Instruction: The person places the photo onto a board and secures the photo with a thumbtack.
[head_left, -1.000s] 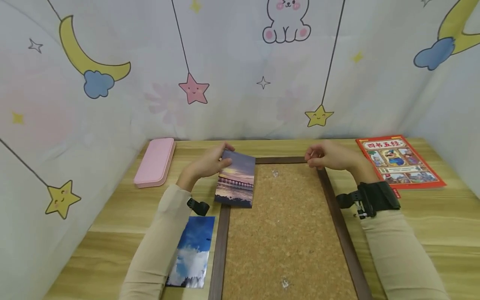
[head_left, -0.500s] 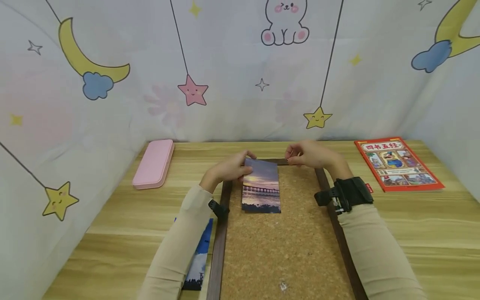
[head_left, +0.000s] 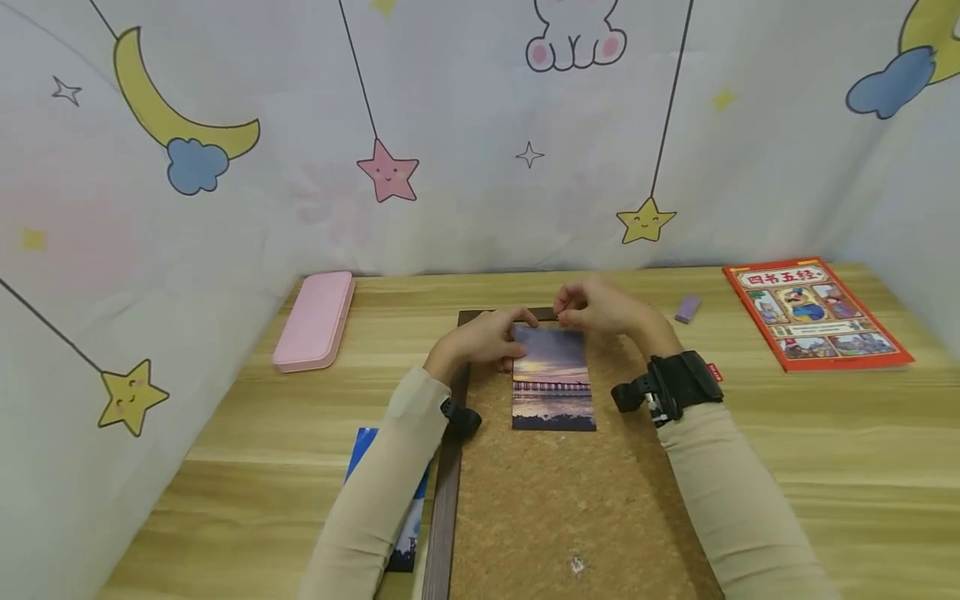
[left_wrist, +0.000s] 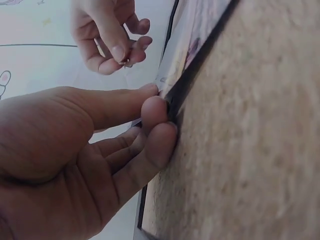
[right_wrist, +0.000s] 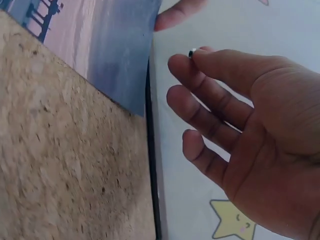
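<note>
In the head view my left hand [head_left: 486,338] holds the upper left edge of a photo [head_left: 553,379] of a pier at sunset. Its thumb and fingers pinch that edge in the left wrist view. The photo lies over the upper part of a cork board [head_left: 540,508] with a dark wooden frame. Just above the photo's top right corner is my right hand [head_left: 600,307]. Between thumb and index finger it pinches a small push pin [right_wrist: 192,53], whose thin metal point shows in the left wrist view; most of the pin is hidden by the fingertips.
A blue-sky photo [head_left: 363,446] lies left of the board, partly under the left sleeve. A pink case [head_left: 315,321] sits at the back left. Right of the board are a small purple block [head_left: 687,309] and a red book [head_left: 813,312]. A clear, shiny piece [head_left: 577,566] is low on the cork.
My left hand has carried the sunset photo rightward from the board's left edge to its upper middle. The right hand has moved left to the photo's top, uncovering the purple block.
</note>
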